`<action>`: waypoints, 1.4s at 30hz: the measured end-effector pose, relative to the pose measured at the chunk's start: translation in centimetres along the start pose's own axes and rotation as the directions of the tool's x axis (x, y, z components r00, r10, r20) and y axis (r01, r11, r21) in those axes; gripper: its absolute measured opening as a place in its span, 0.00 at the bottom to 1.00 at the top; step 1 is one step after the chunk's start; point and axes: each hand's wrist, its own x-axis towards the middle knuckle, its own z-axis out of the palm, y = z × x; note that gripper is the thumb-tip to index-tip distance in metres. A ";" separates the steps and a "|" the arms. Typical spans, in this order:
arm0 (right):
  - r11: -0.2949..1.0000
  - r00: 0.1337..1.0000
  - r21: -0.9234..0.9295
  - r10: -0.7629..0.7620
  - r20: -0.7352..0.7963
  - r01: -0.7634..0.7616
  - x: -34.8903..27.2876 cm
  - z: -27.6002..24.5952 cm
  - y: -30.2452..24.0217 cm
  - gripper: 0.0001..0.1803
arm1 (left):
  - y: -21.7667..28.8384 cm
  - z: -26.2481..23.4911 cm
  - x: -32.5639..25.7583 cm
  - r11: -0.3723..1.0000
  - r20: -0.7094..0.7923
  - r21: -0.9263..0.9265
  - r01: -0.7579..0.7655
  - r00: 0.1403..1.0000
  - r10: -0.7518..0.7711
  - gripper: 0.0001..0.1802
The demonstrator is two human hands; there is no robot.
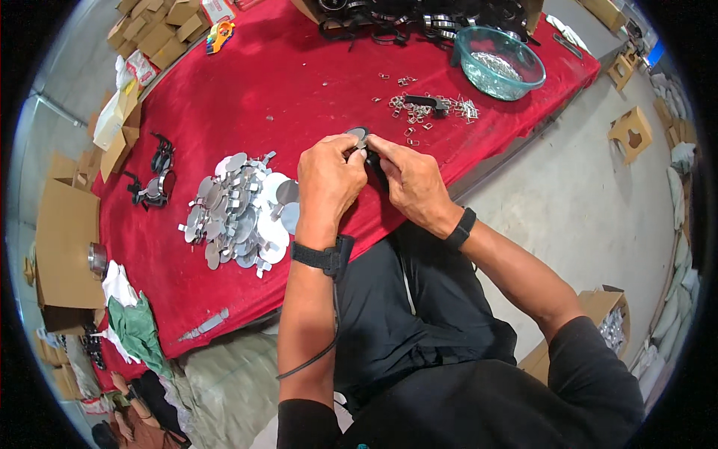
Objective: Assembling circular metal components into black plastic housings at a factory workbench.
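A small grey disc (358, 134) sits at my fingertips, above the red cloth (254, 97) of a worktable. My left hand (329, 176) pinches it, thumb and forefinger drawn together with the other fingers curled beneath. My right hand (415, 187) meets it from the other side, forefinger stretched to the disc's edge; a dark piece (372, 159) shows below, between my hands, and I cannot tell whether my right fingers are closed on it.

Just left of my left hand spreads a heap of silvery discs (241, 209), many of them tabbed, overlapping at all angles. Beyond my right hand, small metal clips (415, 112) lie scattered, a black part (426, 102) resting among them. Farther out stands a clear teal bowl (470, 66) holding small silvery pieces (496, 66), beside a mass of black bands (441, 16) at the table's far side.

To the left of the heap lies a black strap with a round fitting (155, 191), and near the far left corner an orange and yellow object (220, 36). A green cloth (137, 333) drapes over the table's left end, and past it, at lower left, another person (148, 419) is partly in view. On the floor to my right, an open carton (594, 305) holds clear-wrapped items (612, 329).
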 end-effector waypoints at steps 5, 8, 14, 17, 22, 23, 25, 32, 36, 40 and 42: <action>0.997 0.997 0.018 0.081 -0.022 -0.080 0.2 -2.3 0.6 0.22 | 0.1 -0.4 0.0 0.995 0.010 0.016 0.102 0.995 -0.102 0.14; 0.976 0.973 -0.103 0.175 -0.149 -0.192 0.4 -6.5 3.5 0.14 | 0.3 -0.5 -0.1 0.996 -0.005 0.018 0.083 0.997 -0.083 0.15; 0.850 0.975 -0.478 0.191 -0.109 -0.220 2.7 -14.2 11.0 0.09 | 0.9 0.3 0.0 0.993 -0.026 -0.023 0.113 0.993 -0.114 0.16; 0.822 0.953 -0.554 0.259 0.158 -0.132 3.8 -15.3 11.7 0.09 | 0.4 0.5 -0.1 0.990 -0.046 -0.031 0.137 0.989 -0.139 0.16; 0.826 0.938 -0.555 0.267 0.221 -0.104 4.4 -15.2 11.4 0.07 | 0.4 0.4 0.0 0.986 -0.046 -0.020 0.167 0.985 -0.167 0.16; 0.830 0.929 -0.542 0.294 0.223 -0.133 4.6 -15.1 11.2 0.06 | 0.6 0.2 0.0 0.983 -0.039 -0.028 0.180 0.983 -0.181 0.16; 0.815 0.921 -0.566 0.308 0.239 -0.125 4.7 -15.2 11.5 0.06 | 0.7 0.1 0.1 0.981 -0.033 -0.037 0.190 0.981 -0.191 0.15; 0.777 0.931 -0.626 0.184 0.316 0.059 3.5 -15.4 13.6 0.05 | 1.1 0.2 0.2 0.986 -0.051 -0.021 0.167 0.985 -0.168 0.15; 0.794 0.923 -0.603 0.165 0.347 0.085 3.6 -15.0 12.5 0.06 | 1.7 0.0 0.1 0.982 -0.058 0.007 0.189 0.980 -0.188 0.16; 0.813 0.918 -0.577 0.172 0.356 0.071 3.4 -15.3 12.8 0.07 | 0.9 0.8 0.0 0.986 -0.081 -0.030 0.162 0.983 -0.164 0.16; 0.743 0.934 -0.639 0.055 0.353 0.198 3.4 -15.4 13.5 0.08 | 0.9 1.0 0.0 0.986 -0.077 -0.036 0.165 0.983 -0.167 0.15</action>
